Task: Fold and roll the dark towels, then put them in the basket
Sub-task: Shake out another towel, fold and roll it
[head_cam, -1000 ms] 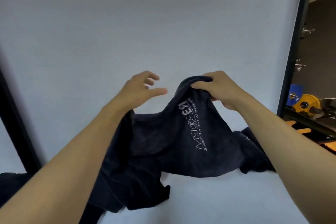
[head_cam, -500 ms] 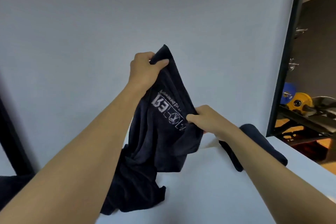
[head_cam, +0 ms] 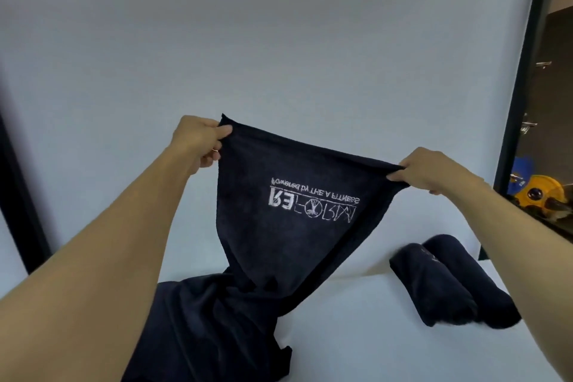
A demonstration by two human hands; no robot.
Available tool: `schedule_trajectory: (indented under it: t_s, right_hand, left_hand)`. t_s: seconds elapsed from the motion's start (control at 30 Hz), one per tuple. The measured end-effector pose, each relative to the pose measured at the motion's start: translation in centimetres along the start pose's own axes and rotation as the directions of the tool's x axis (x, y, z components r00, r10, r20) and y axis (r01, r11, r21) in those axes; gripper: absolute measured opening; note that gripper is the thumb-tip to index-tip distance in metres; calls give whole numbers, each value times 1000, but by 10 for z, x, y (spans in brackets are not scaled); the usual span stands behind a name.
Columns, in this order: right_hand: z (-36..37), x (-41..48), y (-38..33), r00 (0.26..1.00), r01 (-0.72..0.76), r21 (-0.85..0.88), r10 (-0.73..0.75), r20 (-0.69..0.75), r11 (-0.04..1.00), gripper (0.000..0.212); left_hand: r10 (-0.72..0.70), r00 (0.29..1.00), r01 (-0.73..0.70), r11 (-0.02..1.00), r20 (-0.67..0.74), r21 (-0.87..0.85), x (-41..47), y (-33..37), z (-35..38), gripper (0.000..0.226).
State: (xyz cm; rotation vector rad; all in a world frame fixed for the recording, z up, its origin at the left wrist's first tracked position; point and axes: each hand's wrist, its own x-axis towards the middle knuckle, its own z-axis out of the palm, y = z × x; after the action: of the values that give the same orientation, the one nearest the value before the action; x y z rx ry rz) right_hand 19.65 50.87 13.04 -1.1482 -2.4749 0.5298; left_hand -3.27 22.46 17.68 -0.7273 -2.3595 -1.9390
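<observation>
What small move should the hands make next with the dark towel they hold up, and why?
Probably lift the towel higher, until its lower part hangs free. The left hand and right hand each pinch a top corner, but its lower part narrows into a twist on the dark heap on the table, so it cannot lie flat yet.

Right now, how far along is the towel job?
Done: two rolled towels lie on the table. In hand: left hand and right hand hold the printed towel spread by its top edge. Left: folding and rolling it, the dark heap beneath, then basketing; no basket shows.
</observation>
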Motion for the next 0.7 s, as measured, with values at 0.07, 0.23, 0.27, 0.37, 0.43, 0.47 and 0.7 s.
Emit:
schedule_trajectory:
  t_s: [0.07, 0.23, 0.27, 0.37, 0.43, 0.47, 0.7]
  right_hand:
    - [-4, 16, -11, 999, -44, 242, 45, 1, 969, 18]
    - [-27, 52, -55, 1000, -1, 949, -9, 4, 315, 16]
    - [-36, 58, -64, 998, 58, 979, -46, -50, 194, 19]
    - [-70, 67, -96, 967, 215, 976, -138, -216, -22, 23]
    - [-94, 66, -113, 940, 285, 956, -178, -292, -63, 27]
    - [-105, 65, -120, 926, 315, 946, -197, -323, -71, 29]
    - [-159, 32, -131, 867, 428, 894, -220, -448, -134, 18]
  left_hand:
    - [-35, 999, 39, 994, 42, -104, 6, 4, 7, 25]
    - [102, 988, -132, 951, -118, -279, 37, 31, 29, 6]
    - [129, 980, -170, 936, -151, -308, 44, 40, 31, 8]
    - [206, 952, -290, 847, -226, -446, 57, 74, 30, 10]
    - [237, 930, -352, 793, -281, -497, 62, 101, 23, 14]
    - [256, 919, -381, 772, -301, -509, 63, 115, 18, 17]
    - [363, 861, -506, 682, -355, -528, 34, 176, -7, 24]
